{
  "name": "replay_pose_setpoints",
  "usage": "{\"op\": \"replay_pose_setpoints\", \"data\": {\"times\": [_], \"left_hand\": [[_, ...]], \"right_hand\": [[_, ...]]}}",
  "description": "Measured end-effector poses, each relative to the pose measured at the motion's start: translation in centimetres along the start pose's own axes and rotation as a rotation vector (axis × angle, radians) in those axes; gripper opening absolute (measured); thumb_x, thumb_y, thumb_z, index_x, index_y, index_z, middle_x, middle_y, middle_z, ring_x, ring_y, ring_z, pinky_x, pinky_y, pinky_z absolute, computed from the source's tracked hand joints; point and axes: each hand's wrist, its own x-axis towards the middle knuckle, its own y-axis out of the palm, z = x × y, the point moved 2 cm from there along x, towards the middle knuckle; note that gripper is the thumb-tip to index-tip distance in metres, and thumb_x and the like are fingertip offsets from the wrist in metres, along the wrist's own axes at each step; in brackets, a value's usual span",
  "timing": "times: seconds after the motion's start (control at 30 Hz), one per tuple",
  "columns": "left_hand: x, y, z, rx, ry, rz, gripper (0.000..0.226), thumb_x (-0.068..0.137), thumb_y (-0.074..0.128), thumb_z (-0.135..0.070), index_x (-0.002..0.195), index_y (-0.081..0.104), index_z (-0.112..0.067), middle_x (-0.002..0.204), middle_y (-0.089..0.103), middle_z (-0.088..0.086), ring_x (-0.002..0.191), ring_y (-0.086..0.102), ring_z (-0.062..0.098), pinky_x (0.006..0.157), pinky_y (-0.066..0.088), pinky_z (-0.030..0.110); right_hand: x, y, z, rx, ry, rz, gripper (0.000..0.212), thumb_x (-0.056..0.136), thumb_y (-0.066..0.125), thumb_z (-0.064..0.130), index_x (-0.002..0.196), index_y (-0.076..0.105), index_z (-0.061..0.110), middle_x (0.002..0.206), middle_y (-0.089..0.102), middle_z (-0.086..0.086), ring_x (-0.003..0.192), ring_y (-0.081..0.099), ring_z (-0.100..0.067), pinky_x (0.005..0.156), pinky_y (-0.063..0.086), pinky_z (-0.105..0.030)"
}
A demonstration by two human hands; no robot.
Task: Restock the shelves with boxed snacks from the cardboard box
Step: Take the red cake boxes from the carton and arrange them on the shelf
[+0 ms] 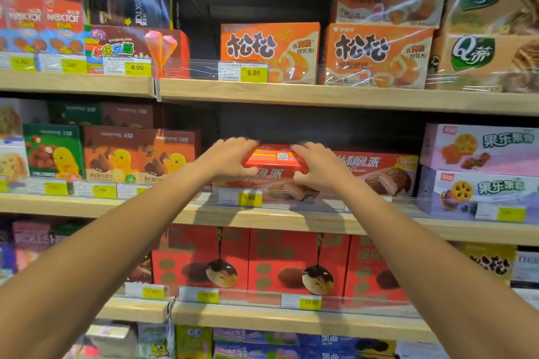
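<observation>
A red snack box [274, 162] with white lettering and a QR code on its top sits at the middle shelf [175, 214], tilted slightly, on top of another red box [262, 186] of the same kind. My left hand [230, 159] grips its left end, fingers over the top and thumb on the front. My right hand [318, 167] grips its right end the same way. A matching red pie box [382, 169] stands just to the right. The cardboard box is out of view.
Orange boxes [269, 51] fill the shelf above, red chocolate-puff boxes [248, 259] the shelf below. Brown and green boxes [137, 154] stand left, pink and purple boxes [478, 172] right. Clear rails with yellow price tags [249, 197] edge each shelf. Dark space lies behind the held box.
</observation>
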Motion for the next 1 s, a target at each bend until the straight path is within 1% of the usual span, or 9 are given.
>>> {"op": "replay_pose_setpoints", "data": {"times": [0.07,0.17,0.23,0.4,0.53,0.7,0.87,1.0], "left_hand": [[0.2,0.4,0.0,0.038,-0.004,-0.012,0.072,0.087,0.054,-0.05,0.146,0.027,-0.02,0.145,0.041,0.005,0.131,0.04,0.023,0.109,0.033,0.044],[0.3,1.2,-0.1,0.156,-0.016,-0.003,0.077,0.087,0.051,-0.056,0.148,0.021,-0.021,0.149,0.034,0.006,0.135,0.035,0.025,0.111,0.029,0.045],[0.4,1.7,0.0,0.182,-0.047,0.0,0.081,0.085,0.052,-0.059,0.148,0.019,-0.022,0.151,0.031,0.006,0.136,0.034,0.026,0.111,0.028,0.047],[0.8,2.3,0.3,0.146,-0.13,0.008,0.076,0.081,0.06,-0.057,0.14,0.031,-0.02,0.142,0.043,0.005,0.131,0.041,0.026,0.11,0.03,0.05],[1.5,2.7,0.9,0.112,-0.195,0.045,0.076,0.08,0.063,-0.054,0.141,0.031,-0.022,0.141,0.045,0.005,0.131,0.041,0.029,0.107,0.033,0.054],[2.5,3.3,1.5,0.11,-0.225,0.055,0.075,0.079,0.065,-0.052,0.139,0.031,-0.023,0.138,0.045,0.005,0.13,0.041,0.029,0.104,0.035,0.052],[3.1,4.0,2.9,0.102,-0.237,0.075,0.076,0.081,0.064,-0.05,0.141,0.027,-0.023,0.141,0.04,0.005,0.132,0.037,0.028,0.108,0.027,0.056],[3.9,4.5,3.5,0.086,-0.238,0.089,0.076,0.082,0.065,-0.047,0.143,0.025,-0.023,0.144,0.037,0.005,0.134,0.033,0.028,0.11,0.022,0.055]], "right_hand": [[0.0,0.7,0.1,-0.044,0.012,-0.034,0.064,0.087,0.057,0.036,0.144,0.032,0.019,0.146,0.038,-0.007,0.133,0.036,-0.024,0.109,0.033,-0.042],[0.0,1.8,0.7,-0.187,-0.003,-0.102,0.062,0.088,0.055,0.038,0.142,0.032,0.017,0.146,0.036,-0.008,0.133,0.033,-0.025,0.111,0.028,-0.044],[0.3,2.6,1.1,-0.207,0.018,-0.116,0.063,0.088,0.057,0.04,0.141,0.031,0.018,0.145,0.036,-0.007,0.133,0.033,-0.025,0.112,0.025,-0.046],[1.8,3.6,1.3,-0.152,0.084,-0.094,0.065,0.087,0.058,0.04,0.142,0.03,0.02,0.147,0.035,-0.005,0.138,0.029,-0.026,0.117,0.01,-0.048],[3.0,4.0,1.1,-0.112,0.116,-0.046,0.066,0.086,0.058,0.033,0.143,0.029,0.02,0.148,0.034,-0.006,0.139,0.028,-0.027,0.118,0.011,-0.046],[4.0,4.8,0.9,-0.092,0.119,-0.04,0.066,0.086,0.058,0.031,0.144,0.028,0.02,0.147,0.033,-0.005,0.139,0.026,-0.027,0.117,0.012,-0.043],[5.2,5.7,1.3,-0.098,0.114,-0.042,0.063,0.086,0.058,0.027,0.142,0.03,0.018,0.145,0.034,-0.007,0.138,0.026,-0.028,0.117,0.009,-0.043],[6.1,6.1,1.0,-0.122,0.125,-0.023,0.062,0.087,0.057,0.03,0.142,0.029,0.018,0.144,0.036,-0.009,0.136,0.028,-0.029,0.116,0.012,-0.044]]}}
